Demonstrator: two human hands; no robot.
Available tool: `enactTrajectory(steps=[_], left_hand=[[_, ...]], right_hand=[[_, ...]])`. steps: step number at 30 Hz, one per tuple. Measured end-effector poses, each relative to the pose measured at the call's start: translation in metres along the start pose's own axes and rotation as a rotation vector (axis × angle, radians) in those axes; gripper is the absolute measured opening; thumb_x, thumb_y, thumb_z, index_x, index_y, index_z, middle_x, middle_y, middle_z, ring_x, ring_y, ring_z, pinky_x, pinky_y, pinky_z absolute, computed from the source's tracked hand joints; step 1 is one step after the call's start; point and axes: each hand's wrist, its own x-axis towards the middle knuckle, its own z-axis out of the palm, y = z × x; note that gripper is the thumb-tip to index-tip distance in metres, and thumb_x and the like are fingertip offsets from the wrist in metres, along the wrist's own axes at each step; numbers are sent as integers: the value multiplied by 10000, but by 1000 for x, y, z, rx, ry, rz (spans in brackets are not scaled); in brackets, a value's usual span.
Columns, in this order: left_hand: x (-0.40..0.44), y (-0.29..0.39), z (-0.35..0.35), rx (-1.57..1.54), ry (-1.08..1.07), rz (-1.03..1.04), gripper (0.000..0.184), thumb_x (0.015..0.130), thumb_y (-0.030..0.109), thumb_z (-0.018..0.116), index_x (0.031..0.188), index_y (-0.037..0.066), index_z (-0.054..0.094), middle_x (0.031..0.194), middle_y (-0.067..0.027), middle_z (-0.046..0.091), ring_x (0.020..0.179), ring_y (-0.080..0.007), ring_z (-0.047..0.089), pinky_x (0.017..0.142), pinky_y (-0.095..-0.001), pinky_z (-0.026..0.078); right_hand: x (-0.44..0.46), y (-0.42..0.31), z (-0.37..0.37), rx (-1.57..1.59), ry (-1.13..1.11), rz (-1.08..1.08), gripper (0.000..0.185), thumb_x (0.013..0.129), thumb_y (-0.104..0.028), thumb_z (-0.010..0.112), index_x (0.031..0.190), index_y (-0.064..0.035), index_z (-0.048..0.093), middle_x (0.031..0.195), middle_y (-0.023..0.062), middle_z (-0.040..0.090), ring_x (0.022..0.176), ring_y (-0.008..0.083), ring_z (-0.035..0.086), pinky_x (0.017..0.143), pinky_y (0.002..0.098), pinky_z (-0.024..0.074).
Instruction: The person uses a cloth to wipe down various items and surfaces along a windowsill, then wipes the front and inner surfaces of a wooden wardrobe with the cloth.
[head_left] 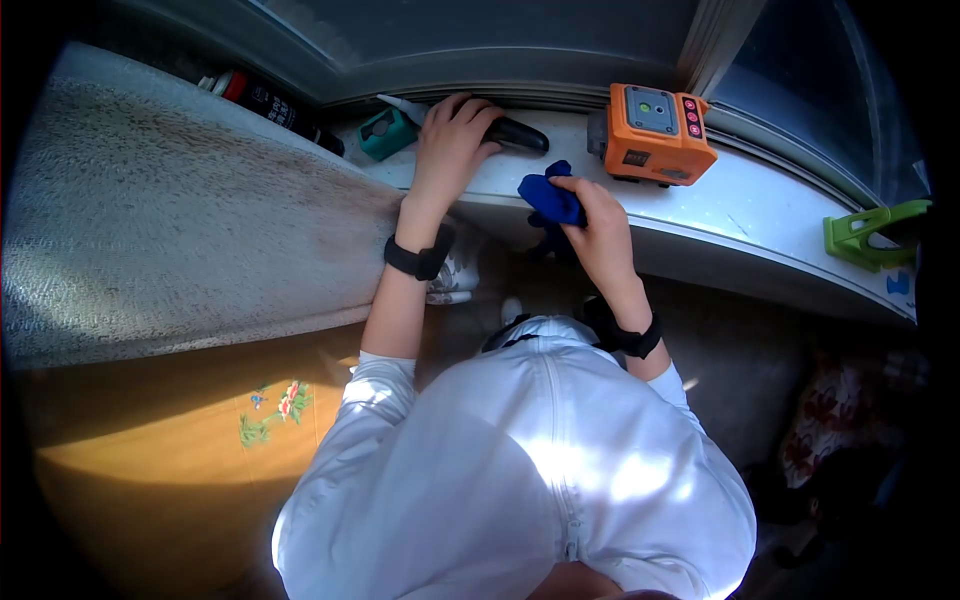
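Observation:
On the white window sill (pixel 740 200), my left hand (pixel 455 135) is wrapped over a dark, rounded tool (pixel 520 135) that lies along the window frame. A thin, pale pointed tip (pixel 402 106) sticks out on the hand's left side. Beside that hand is a small green and black object (pixel 386 134). My right hand (pixel 600 225) pinches a dark blue cloth (pixel 550 200) between thumb and fingers at the sill's front edge, and part of the cloth hangs below it.
An orange device (pixel 660 135) with red buttons stands right of my hands. A green plastic holder (pixel 870 237) is at the far right. A black and red can (pixel 270 105) lies at the left, behind a grey textured cover (pixel 190 210).

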Motion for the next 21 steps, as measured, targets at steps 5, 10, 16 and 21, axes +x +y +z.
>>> enactTrajectory(steps=[5, 10, 16, 21], left_hand=[[6, 7, 10, 95, 62, 48, 391, 779, 221, 683, 1142, 102, 602, 1164, -74, 582, 1158, -293, 486, 1008, -444, 373], [11, 29, 9, 18, 92, 48, 390, 792, 244, 670, 1141, 85, 601, 1160, -88, 580, 1121, -290, 510, 987, -429, 385], [13, 51, 22, 70, 53, 48, 397, 782, 251, 676, 1140, 95, 605, 1116, -75, 574, 1083, -283, 516, 921, -403, 410], [16, 65, 31, 7, 98, 8, 396, 769, 237, 685, 1134, 104, 610, 1105, -70, 568, 1079, -278, 515, 902, -404, 420]], right_hand=[[-7, 7, -20, 46, 44, 28, 412, 688, 52, 678, 1080, -46, 599, 1007, 154, 636, 925, 354, 608, 810, 384, 498], [-20, 20, -43, -43, 86, -30, 415, 685, 51, 682, 1084, -38, 608, 1016, 150, 645, 924, 340, 622, 807, 369, 505], [-35, 38, -67, -73, 268, 39, 380, 709, 50, 683, 1074, -36, 621, 994, 145, 656, 898, 308, 644, 778, 344, 517], [-43, 43, -76, -100, 296, 113, 367, 736, 44, 689, 1088, -28, 618, 1003, 155, 656, 908, 315, 647, 784, 334, 518]])
